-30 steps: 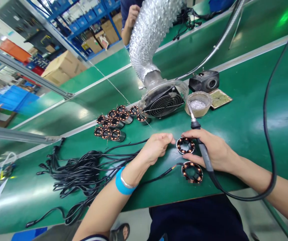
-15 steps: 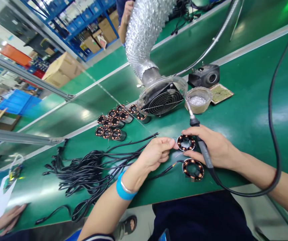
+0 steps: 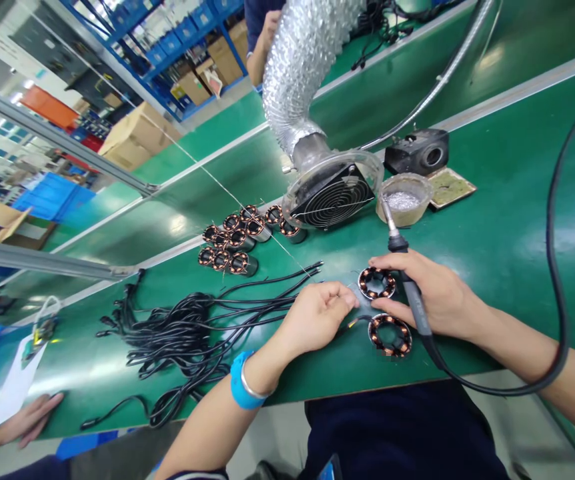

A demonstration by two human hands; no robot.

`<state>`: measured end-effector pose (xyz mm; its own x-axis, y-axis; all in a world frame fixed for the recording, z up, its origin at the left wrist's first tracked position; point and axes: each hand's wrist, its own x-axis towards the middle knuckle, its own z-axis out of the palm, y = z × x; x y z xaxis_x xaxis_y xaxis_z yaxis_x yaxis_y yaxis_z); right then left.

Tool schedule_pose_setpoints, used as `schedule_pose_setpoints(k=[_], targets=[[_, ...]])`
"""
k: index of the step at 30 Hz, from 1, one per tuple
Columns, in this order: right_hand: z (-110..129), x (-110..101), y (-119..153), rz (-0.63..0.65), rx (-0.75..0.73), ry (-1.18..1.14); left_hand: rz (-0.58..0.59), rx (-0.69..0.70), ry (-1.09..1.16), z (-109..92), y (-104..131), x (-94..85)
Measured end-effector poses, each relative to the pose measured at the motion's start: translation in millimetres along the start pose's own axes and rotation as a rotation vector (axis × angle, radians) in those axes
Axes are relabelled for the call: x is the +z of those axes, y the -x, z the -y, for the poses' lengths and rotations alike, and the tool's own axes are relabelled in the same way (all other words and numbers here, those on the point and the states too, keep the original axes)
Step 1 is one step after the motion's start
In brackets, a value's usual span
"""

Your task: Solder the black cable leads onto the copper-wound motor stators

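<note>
My right hand [image 3: 437, 293] holds a ring-shaped motor stator [image 3: 365, 285] with copper windings between thumb and fingers. The same hand keeps a soldering iron [image 3: 417, 308], its tip side pointing away over the bench towards a tub. Left of the stator, my left hand [image 3: 320, 313] has thumb and forefinger pinched together; whatever is between them is too small to make out. Thin wire ends stick out from the held stator. Just below it lies a second stator [image 3: 373, 341], with a black cable [image 3: 350, 325] running to it from behind my left hand.
A bundle of black cables [image 3: 177, 333] lies left. Behind it stand several wound stators [image 3: 240, 263]. A fume extractor fan [image 3: 337, 200] hangs on a foil duct [image 3: 292, 80], beside a tub [image 3: 405, 212], a sponge tray [image 3: 450, 188] and an iron stand [image 3: 417, 152]. A co-worker's hand [image 3: 30, 417] rests far left.
My left fingertips have come down a little towards me, slightly away from the stator's edge. My right hand still holds the stator and soldering iron. The whole view has shifted slightly.
</note>
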<state>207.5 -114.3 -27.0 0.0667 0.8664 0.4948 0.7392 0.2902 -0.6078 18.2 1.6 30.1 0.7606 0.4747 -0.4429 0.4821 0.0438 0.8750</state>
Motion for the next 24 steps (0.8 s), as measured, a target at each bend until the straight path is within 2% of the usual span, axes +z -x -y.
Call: schedule_pose_setpoints(k=[2, 4, 6, 8, 10, 14, 15, 19, 24], targets=[[-1, 0, 1, 0.003, 0.004, 0.001, -0.006, 0.030, 0.103, -2, -1, 5.5], [-1, 0, 2, 0.003, 0.004, 0.006, 0.041, 0.011, 0.211, -3, -3, 8.3], [-2, 0, 2, -0.002, -0.004, 0.003, 0.118, -0.028, 0.252, -5, -4, 4.7], [-1, 0, 2, -0.009, -0.015, -0.003, 0.173, -0.063, 0.195, -7, -8, -5.5], [0, 0, 2, -0.013, -0.015, -0.001, 0.155, -0.092, 0.117, -8, -15, -17.9], [0, 0, 3, -0.017, -0.014, 0.009, -0.030, -0.070, 0.124, -11, -32, -28.9], [0, 0, 3, -0.023, -0.023, 0.011, -0.034, -0.060, 0.127, -13, -35, -28.0], [-1, 1, 3, -0.040, -0.032, 0.036, 0.081, -0.065, 0.082, -21, -41, -22.7], [2, -1, 3, -0.053, -0.055, 0.105, 0.104, -0.067, 0.018, -28, -40, -17.0]])
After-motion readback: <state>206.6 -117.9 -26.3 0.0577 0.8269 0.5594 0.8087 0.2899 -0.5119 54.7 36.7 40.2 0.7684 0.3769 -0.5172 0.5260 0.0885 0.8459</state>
